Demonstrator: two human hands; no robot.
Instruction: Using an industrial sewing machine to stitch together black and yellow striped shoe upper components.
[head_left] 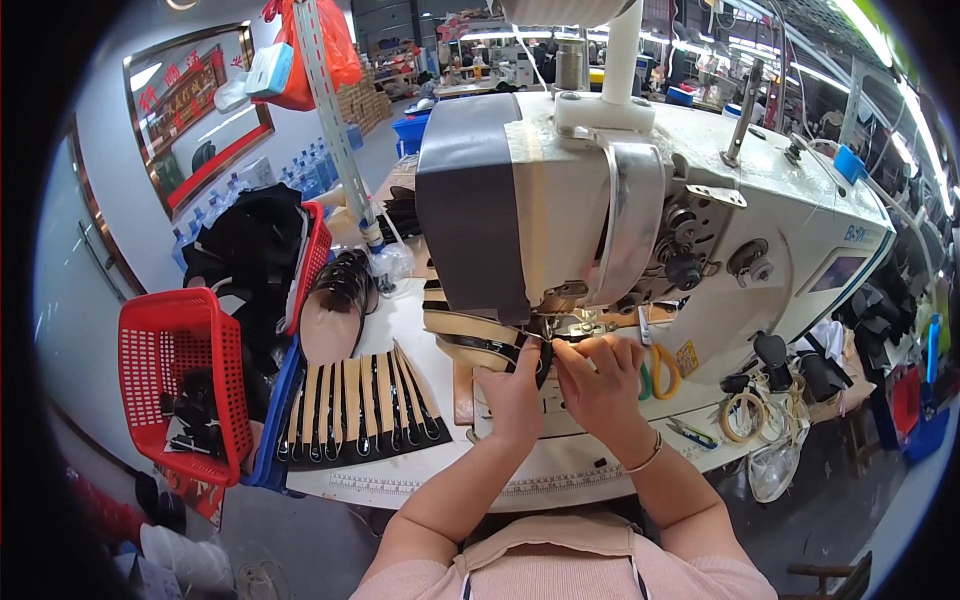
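— Both hands pinch the same small piece: the left hand [515, 385] has its fingertips closed on a black strap piece [540, 358], and the right hand [600, 375] nips its other edge, each grip narrow and shut on it.

— Where is the piece sitting, exactly?

— Right under the head of the sewing machine [640, 200], just beside the needle and the metal foot [572, 325]. I'd say it is held from two sides so it stays flat and lined up there; one hand alone would let it twist.

— And the tan band beside it?

— That tan strap [465, 330] with a dark edge runs off to the left from the same spot, lying on the bench [420, 480]. Whether it is joined to the black piece, I cannot tell.

— How are the arms set?

— Both forearms come up from the lower edge and meet in the middle, wrists low near the bench, fingers curled down and nearly touching each other. A thin bracelet [648, 462] sits on the right wrist.

— Anything else close by?

— A fanned row of tan-and-black strips [360, 405] lies well within left reach, a red basket [185, 380] farther left, and yellow-handled scissors [665, 372] just right of the hands.
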